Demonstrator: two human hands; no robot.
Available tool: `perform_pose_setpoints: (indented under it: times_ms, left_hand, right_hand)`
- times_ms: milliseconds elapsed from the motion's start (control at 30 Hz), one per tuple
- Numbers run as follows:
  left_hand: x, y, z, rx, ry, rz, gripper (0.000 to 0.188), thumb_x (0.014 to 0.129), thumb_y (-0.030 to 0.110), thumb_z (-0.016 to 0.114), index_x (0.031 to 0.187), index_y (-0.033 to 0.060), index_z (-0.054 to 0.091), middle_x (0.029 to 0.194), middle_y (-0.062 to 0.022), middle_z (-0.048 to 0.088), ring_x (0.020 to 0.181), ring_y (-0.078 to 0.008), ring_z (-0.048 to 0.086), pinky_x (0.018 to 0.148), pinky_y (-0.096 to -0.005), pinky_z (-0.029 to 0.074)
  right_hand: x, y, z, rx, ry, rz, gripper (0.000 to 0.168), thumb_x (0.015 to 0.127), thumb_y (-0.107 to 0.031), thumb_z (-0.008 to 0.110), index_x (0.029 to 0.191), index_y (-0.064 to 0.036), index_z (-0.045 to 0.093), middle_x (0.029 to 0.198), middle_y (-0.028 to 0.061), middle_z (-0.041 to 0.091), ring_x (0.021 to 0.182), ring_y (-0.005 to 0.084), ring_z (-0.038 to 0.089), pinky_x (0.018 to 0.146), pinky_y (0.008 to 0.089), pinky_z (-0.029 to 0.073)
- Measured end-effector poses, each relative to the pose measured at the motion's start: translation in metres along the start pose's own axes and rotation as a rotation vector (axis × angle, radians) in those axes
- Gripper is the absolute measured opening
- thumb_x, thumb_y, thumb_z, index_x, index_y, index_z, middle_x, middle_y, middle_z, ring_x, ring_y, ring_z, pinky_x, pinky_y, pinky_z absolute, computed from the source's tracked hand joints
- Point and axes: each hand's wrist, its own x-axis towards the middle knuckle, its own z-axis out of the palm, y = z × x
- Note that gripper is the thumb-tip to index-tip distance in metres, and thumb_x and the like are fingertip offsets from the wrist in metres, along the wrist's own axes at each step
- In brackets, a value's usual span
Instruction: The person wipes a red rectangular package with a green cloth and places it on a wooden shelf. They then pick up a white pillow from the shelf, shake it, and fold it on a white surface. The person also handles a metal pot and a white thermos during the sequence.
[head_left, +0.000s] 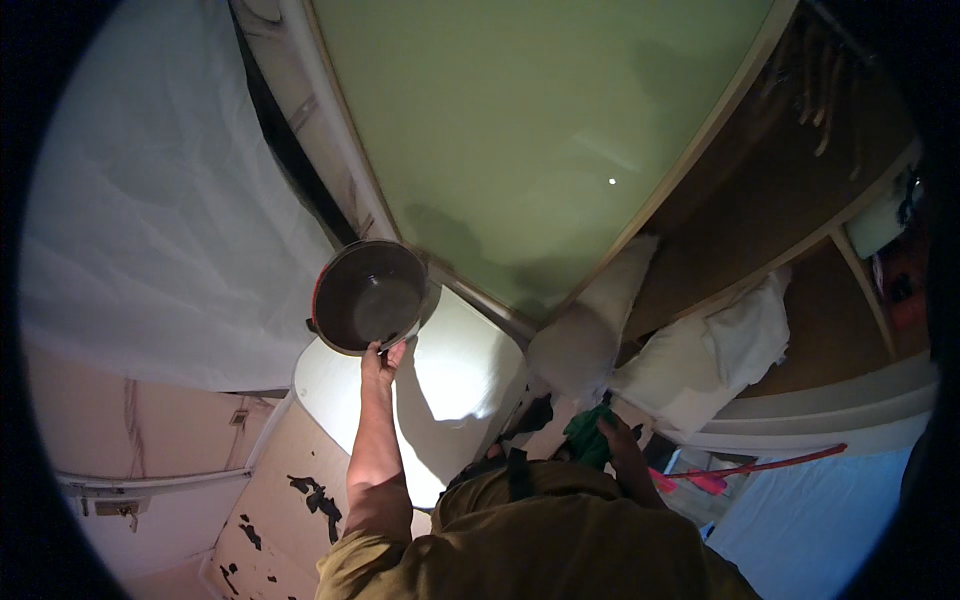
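Observation:
My left hand reaches forward and grips the near rim of a dark round pot. Its wide mouth faces me, showing a smooth interior with nothing plainly visible inside. Red shows along the pot's left outer side, and a small dark lug juts out there. Below the pot is a brightly lit white board with rounded corners, crossed by shadows of the arm and pot. Close to my right side, my right hand is closed around a bunched green cloth.
A large framed pale-green panel stands ahead. White sheeting hangs at left. Pillows lie by brown shelving on the right. A red pole slants at lower right. Black scraps mark the pale floor.

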Motion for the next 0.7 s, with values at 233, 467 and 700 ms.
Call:
perform_pose_setpoints:
  times_ms: [233,467,700]
  left_hand:
    - [0.016,0.0,0.007,-0.083,-0.069,-0.055,0.043,0.111,0.017,0.052,0.141,-0.0131,0.048,0.138,-0.0363,0.064,0.122,-0.0522,0.071,0.103,-0.0635,0.064]
    - [0.009,0.011,0.019,-0.066,-0.046,-0.008,0.045,0.111,0.018,0.051,0.145,-0.0112,0.047,0.141,-0.0365,0.063,0.125,-0.0522,0.071,0.106,-0.066,0.063]
    - [0.005,-0.002,0.01,0.008,-0.048,-0.079,0.08,0.105,0.057,0.07,0.15,-0.0049,0.047,0.137,-0.0302,0.066,0.113,-0.0442,0.077,0.09,-0.0532,0.069]
  right_hand:
    - [0.022,0.027,-0.011,-0.243,-0.014,0.067,0.078,0.106,-0.053,0.069,0.163,-0.003,0.047,0.159,0.0193,0.053,0.142,0.0342,0.055,0.117,0.0483,0.047]
    - [0.018,0.033,-0.007,-0.389,0.015,0.007,0.08,0.101,-0.044,0.076,0.164,-0.003,0.046,0.152,0.0174,0.057,0.133,0.0318,0.059,0.109,0.0468,0.051]
    - [0.01,0.036,0.004,-0.348,0.117,-0.066,0.068,0.098,-0.02,0.084,0.156,-0.002,0.054,0.131,0.0105,0.072,0.109,0.0233,0.072,0.092,0.0407,0.062]
